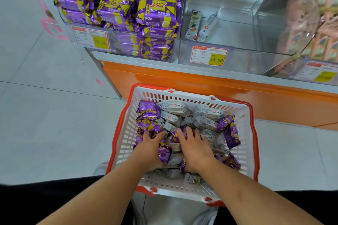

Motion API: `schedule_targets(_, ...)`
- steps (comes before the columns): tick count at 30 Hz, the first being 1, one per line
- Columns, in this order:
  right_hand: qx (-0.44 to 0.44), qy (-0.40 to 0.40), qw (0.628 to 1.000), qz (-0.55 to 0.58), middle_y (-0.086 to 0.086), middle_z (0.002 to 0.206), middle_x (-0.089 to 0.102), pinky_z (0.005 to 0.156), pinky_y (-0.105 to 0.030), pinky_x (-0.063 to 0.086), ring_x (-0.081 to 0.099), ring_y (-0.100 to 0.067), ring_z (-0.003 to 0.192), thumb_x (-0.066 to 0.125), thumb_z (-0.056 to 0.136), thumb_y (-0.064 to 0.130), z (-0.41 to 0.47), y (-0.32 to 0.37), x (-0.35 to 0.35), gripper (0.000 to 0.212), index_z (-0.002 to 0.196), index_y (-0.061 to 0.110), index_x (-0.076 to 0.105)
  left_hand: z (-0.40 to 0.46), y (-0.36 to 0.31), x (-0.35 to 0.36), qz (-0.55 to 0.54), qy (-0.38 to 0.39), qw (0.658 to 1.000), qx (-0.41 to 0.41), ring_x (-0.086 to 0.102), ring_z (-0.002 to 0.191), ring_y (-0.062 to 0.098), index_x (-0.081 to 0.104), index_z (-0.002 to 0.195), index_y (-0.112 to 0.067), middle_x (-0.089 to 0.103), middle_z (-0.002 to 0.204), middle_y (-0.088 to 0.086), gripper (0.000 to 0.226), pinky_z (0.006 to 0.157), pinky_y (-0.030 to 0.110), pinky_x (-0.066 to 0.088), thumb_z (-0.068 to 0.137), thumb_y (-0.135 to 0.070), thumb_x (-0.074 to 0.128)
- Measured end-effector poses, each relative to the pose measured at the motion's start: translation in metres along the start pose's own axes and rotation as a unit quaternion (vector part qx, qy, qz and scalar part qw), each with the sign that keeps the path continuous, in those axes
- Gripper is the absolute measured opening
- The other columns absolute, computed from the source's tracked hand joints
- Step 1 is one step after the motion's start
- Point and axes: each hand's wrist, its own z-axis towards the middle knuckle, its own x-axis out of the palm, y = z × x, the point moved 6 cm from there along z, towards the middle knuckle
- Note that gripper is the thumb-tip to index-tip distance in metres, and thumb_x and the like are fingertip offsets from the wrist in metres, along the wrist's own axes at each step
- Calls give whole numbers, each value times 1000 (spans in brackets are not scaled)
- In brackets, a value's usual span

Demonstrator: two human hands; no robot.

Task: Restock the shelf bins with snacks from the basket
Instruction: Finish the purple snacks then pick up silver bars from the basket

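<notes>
A white basket with an orange rim (247, 144) sits on the floor in front of the shelf, holding several purple snack packs (148, 109) and grey snack packs (173, 108). Both my hands are down inside it. My left hand (152, 149) curls around purple packs at the left of the pile. My right hand (194, 147) lies spread over the packs in the middle, and I cannot tell whether it grips any. On the shelf, the left clear bin (117, 14) is piled with purple packs. The middle clear bin (237, 29) holds two grey packs (201, 24).
The orange shelf base (201, 82) stands just behind the basket. A third bin (311, 23) at the right holds pinkish packs. Price tags (209, 55) hang on the bin fronts. Grey tiled floor (45, 106) stretches to the left.
</notes>
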Motion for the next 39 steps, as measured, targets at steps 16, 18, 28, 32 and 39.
schedule_targets(16, 29, -35, 983, 178, -1, 103, 61, 72, -38, 54, 64, -30, 97, 70, 78, 27, -4, -16, -16, 32, 106, 24, 54, -6, -15, -45, -112, 0, 993, 26, 59, 87, 12, 52, 127, -39, 57, 112, -2, 84, 75, 32, 57, 54, -37, 95)
schedule_targets(18, 50, -38, 967, 248, 2, 93, 62, 71, -41, 57, 63, -25, 86, 68, 77, 34, -2, -21, -22, 24, 96, 26, 56, -9, -17, -57, -149, -10, 988, 30, 64, 80, 10, 55, 123, -38, 63, 102, -7, 80, 71, 30, 59, 54, -33, 94)
schedule_targets(28, -5, 49, 673, 738, -20, 102, 77, 87, -62, 57, 74, -38, 88, 71, 65, 14, -41, -2, -109, 35, 98, 20, 82, -55, -53, -139, -426, 55, 901, 57, 75, 99, 23, 64, 125, -33, 76, 111, 7, 72, 84, 46, 63, 67, -5, 94)
schedule_targets(32, -79, 37, 639, 764, -22, 106, 75, 95, -73, 51, 70, -40, 90, 77, 73, 12, -65, -3, -156, 31, 102, 23, 81, -85, -71, -182, -471, 115, 868, 110, 72, 109, 31, 60, 135, -25, 74, 122, 9, 71, 91, 56, 59, 77, 6, 84)
schedule_targets(39, -92, -42, 660, 744, -14, 99, 76, 86, -61, 59, 73, -28, 83, 72, 91, 4, -94, -8, -197, 25, 115, 10, 73, -120, -77, -225, -449, 141, 867, 164, 70, 113, 26, 58, 140, -23, 70, 129, 13, 69, 82, 41, 59, 82, 8, 78)
